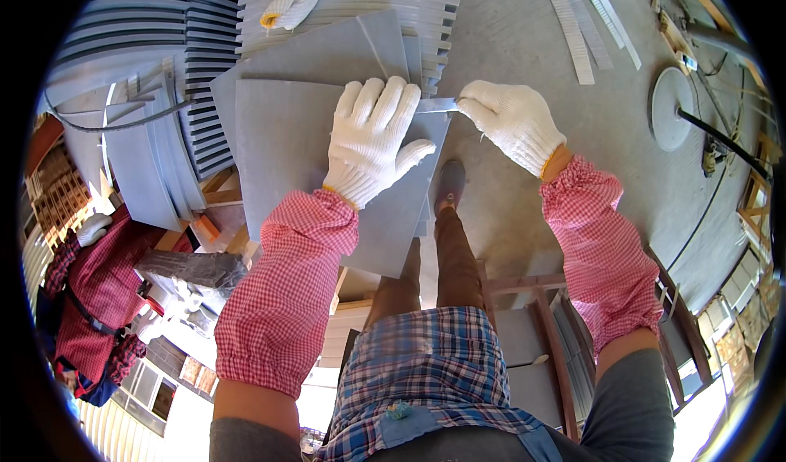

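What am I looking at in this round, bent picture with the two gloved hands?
There is no machine here: a camera worn on a person's head looks down, and its wide lens bends the edges. The left hand, in a white knit glove, lies flat on a grey sheet that tops a pile of similar sheets. The right hand, gloved too, pinches a thin grey strip at the sheet's far corner. A spare white glove lies on ribbed grey panels beyond. Below are the person's legs on a concrete floor. Another person in red check is at far left.
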Demonstrator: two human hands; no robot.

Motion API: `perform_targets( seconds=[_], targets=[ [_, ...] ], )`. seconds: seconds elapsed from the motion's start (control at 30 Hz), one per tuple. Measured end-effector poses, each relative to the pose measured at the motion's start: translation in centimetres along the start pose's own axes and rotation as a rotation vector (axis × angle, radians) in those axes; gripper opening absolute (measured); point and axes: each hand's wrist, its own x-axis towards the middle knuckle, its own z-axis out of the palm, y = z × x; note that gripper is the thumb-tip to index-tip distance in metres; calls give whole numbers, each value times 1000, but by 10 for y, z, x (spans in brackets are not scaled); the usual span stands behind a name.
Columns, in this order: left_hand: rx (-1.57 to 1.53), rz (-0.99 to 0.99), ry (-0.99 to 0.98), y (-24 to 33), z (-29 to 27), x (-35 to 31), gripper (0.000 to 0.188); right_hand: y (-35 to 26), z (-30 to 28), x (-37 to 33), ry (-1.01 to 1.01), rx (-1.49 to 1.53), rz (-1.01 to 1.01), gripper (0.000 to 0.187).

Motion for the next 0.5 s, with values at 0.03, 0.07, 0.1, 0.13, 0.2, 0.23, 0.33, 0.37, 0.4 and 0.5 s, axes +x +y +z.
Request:
perform_targets(
  seconds=[0.03, 0.07, 0.1, 0.13, 0.2, 0.23, 0.33, 0.37, 0.4, 0.5],
  targets=[
    [-6, 4, 1, 0, 0, 1, 78, 4, 4, -1, 74, -56, -93, 16],
    [-12, 8, 2, 0, 0, 2, 77, 9, 8, -1, 148, -112, -187, 18],
    [-15, 13, 6, 0, 0, 2, 77, 13, 12, -3, 181, -143, -223, 20],
    [-16, 17, 10, -1, 0, 1, 77, 12, 12, -2, 213, -174, -261, 23],
    [-16, 16, 9, -2, 1, 1, 77, 8, 12, -5, 195, -188, -221, 27],
    [-14, 12, 3, -2, 0, 1, 77, 7, 13, -4, 194, -199, -216, 26],
    [-24, 6, -14, -1, -1, 1, 77, 8, 16, -5, 220, -224, -233, 25],
    [-30, 5, -21, -1, -1, 2, 77, 8, 17, -6, 250, -227, -260, 24],
    [-21, 7, -17, -1, -1, 2, 77, 8, 17, -6, 268, -225, -269, 24],
    [-8, 8, -13, -2, 1, 0, 78, 4, 18, -6, 293, -209, -270, 23]
  ],
)
